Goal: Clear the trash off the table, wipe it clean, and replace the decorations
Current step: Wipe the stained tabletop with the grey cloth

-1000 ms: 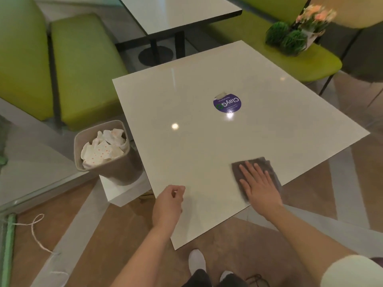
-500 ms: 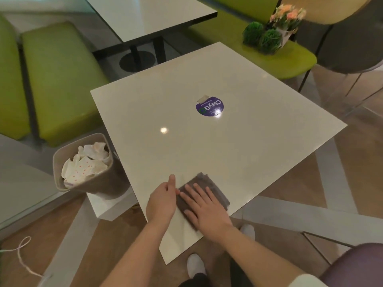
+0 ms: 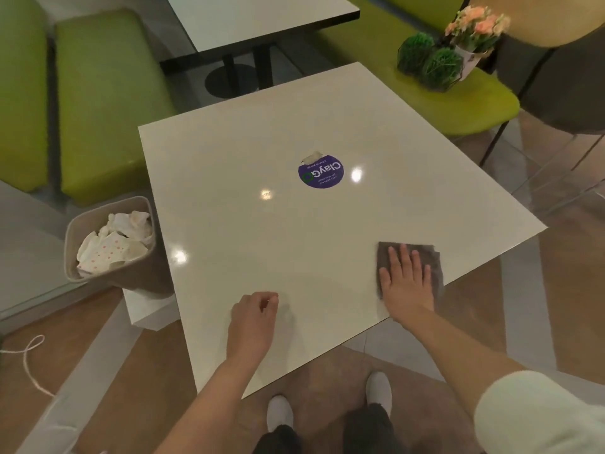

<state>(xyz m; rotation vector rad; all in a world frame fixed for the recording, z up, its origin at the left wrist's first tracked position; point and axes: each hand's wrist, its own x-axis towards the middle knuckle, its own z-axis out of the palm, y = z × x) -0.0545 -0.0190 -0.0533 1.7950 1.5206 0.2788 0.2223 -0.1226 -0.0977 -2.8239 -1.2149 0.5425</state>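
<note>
A pale square table (image 3: 262,231) carries a round purple sticker (image 3: 320,173) near its middle. My right hand (image 3: 406,280) presses flat, fingers straight, on a grey-brown cloth (image 3: 432,257) near the table's right front edge. My left hand (image 3: 253,319) rests near the front edge with fingers loosely curled, holding nothing. A beige bin (image 3: 98,276) stuffed with crumpled white paper trash (image 3: 114,244) stands on the floor left of the table. Two green ball plants (image 3: 429,62) and a pot of pink flowers (image 3: 474,31) sit on the green bench (image 3: 474,106) behind the table.
A second table (image 3: 262,18) on a black pedestal stands behind. Green cushioned seats (image 3: 104,93) line the left side. A white box (image 3: 147,309) sits under the bin. A white cord (image 3: 29,362) lies on the floor at left. My white shoes (image 3: 280,412) show below the table edge.
My right hand slid the cloth left to meet my left hand, then back right to the table's right front edge. My left hand stayed near the front edge.
</note>
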